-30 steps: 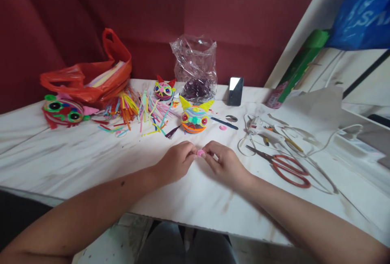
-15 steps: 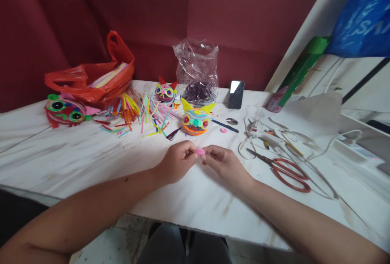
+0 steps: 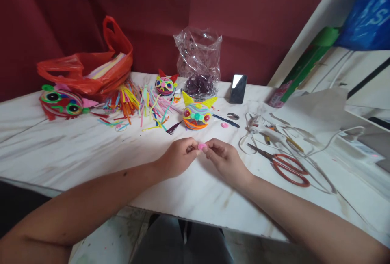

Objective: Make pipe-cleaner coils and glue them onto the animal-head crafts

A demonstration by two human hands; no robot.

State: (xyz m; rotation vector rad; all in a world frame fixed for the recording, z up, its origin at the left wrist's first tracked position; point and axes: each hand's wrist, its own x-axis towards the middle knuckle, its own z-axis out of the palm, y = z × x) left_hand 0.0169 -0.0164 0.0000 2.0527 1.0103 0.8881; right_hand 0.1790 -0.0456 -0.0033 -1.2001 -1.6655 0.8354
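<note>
Between the fingertips of both hands is a small pink disc (image 3: 202,146), perhaps a coil of pipe cleaner. My left hand (image 3: 179,156) pinches its left side. From the right, my right hand (image 3: 227,160) grips it between thumb and fingers. Just beyond the hands stands a round animal-head figure (image 3: 196,114) with yellow ears, red eyes and an orange mouth. A second pink disc (image 3: 224,125) lies to the right of that figure, near a dark flat strip (image 3: 227,120). A dark purple tassel (image 3: 173,128) is at the figure's left.
Red-handled scissors (image 3: 291,168) lie at right among white cables and a glue gun (image 3: 276,135). A phone (image 3: 238,89) leans at the back beside a clear bag (image 3: 199,65). On the left are colourful pipe cleaners (image 3: 129,103), a red plastic bag (image 3: 91,71) and another figure (image 3: 62,103).
The view has tipped slightly, so the table's things appear a little higher. Both hands still hold the pink disc, its flat face now turned a bit more towards me.
</note>
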